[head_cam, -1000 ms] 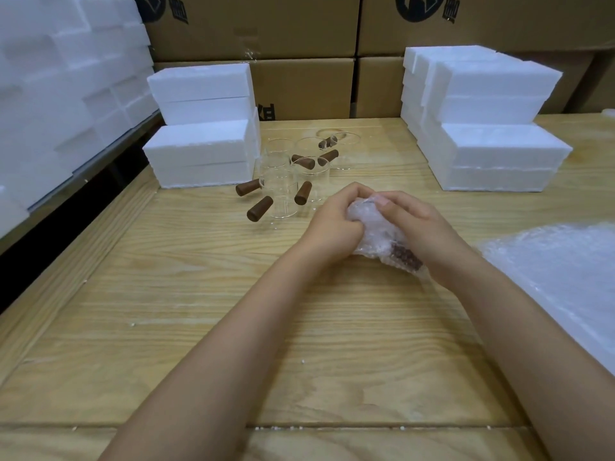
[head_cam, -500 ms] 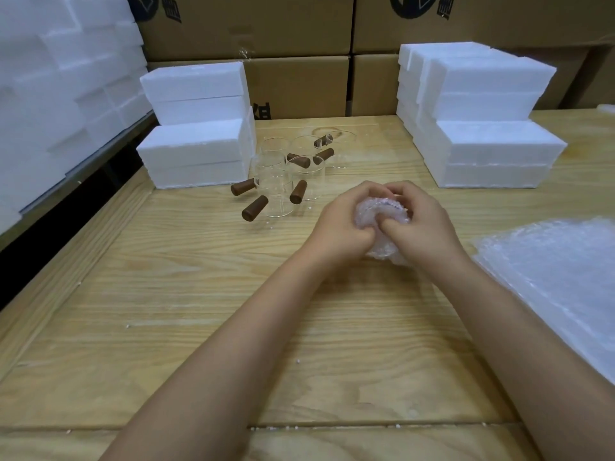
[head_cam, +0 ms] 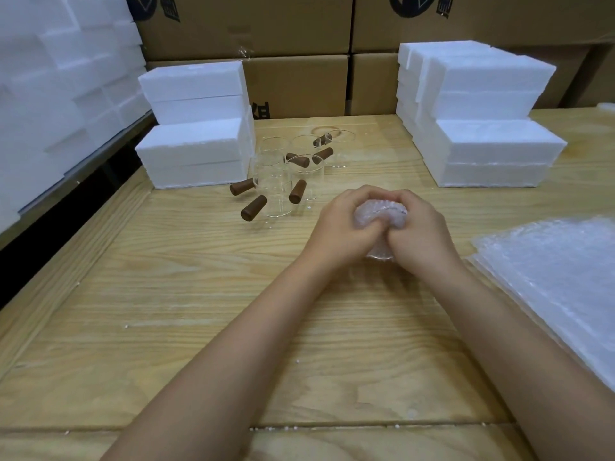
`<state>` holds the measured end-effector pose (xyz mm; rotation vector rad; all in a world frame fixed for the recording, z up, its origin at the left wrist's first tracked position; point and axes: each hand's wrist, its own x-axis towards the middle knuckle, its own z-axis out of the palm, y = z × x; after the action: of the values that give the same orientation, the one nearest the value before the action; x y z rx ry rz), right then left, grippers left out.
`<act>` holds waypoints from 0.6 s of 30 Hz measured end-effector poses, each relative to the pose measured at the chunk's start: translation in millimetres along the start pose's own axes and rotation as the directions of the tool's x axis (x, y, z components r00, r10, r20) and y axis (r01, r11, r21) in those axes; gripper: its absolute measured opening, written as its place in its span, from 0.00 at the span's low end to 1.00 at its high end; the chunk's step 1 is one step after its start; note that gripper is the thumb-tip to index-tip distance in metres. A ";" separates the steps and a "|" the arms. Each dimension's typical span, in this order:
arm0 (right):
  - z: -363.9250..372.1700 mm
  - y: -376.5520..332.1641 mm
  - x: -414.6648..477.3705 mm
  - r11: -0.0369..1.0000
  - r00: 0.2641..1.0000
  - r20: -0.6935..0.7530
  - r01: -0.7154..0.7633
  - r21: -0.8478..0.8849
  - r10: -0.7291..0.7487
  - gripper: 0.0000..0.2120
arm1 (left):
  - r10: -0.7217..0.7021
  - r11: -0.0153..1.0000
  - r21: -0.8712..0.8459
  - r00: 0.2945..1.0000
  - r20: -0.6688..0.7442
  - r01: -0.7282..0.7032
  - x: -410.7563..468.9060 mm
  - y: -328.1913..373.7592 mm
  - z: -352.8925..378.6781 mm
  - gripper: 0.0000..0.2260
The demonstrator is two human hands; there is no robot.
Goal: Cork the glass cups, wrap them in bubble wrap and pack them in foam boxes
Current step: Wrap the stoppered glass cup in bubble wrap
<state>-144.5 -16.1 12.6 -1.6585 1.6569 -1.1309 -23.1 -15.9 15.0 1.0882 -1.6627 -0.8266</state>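
Note:
A glass cup bundled in bubble wrap (head_cam: 379, 212) stands on the wooden table (head_cam: 199, 311) at the centre. My left hand (head_cam: 342, 224) grips its left side and my right hand (head_cam: 419, 231) grips its right side, thumbs meeting in front. The cup inside is mostly hidden by wrap and fingers. Behind and to the left stand several bare glass cups (head_cam: 278, 197) with brown wooden handles (head_cam: 253, 207). A pile of bubble wrap sheets (head_cam: 559, 277) lies at the right edge. White foam boxes are stacked at back left (head_cam: 196, 151) and back right (head_cam: 482, 128).
More foam boxes (head_cam: 56, 94) are piled along the left wall on a shelf. Cardboard cartons (head_cam: 299, 44) line the back of the table. The table's left edge drops to a dark gap (head_cam: 50, 227).
The wrapped cup went from lying tilted with its brown handle showing to standing bundled between both hands. My hands closed round it and the handle is now covered.

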 end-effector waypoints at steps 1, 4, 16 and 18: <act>0.9 -0.3 -0.4 1.000 1.000 -0.001 0.007 -0.009 -0.007 0.15 | 0.010 0.999 0.040 1.000 -0.023 -0.009 0.5 -1.8 1.9 0.11; 0.8 -3.0 -0.9 1.000 0.995 0.099 0.020 0.009 -0.021 0.12 | -0.027 0.997 0.075 0.995 -0.092 0.034 2.7 -7.4 0.6 0.17; -7.9 3.6 8.3 0.994 0.995 -0.025 -0.093 0.066 0.094 0.14 | 0.111 0.989 0.062 0.945 0.308 -0.136 -3.1 -18.5 -18.8 0.33; -12.7 4.5 10.0 0.985 0.989 0.027 -0.149 0.088 0.148 0.13 | 0.148 0.969 0.148 0.941 0.304 -0.200 -1.6 -21.6 -18.0 0.36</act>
<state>-158.6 -24.0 17.1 -1.4603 1.6620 -1.0954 0.2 -23.1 1.1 0.9522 -2.0821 -0.7612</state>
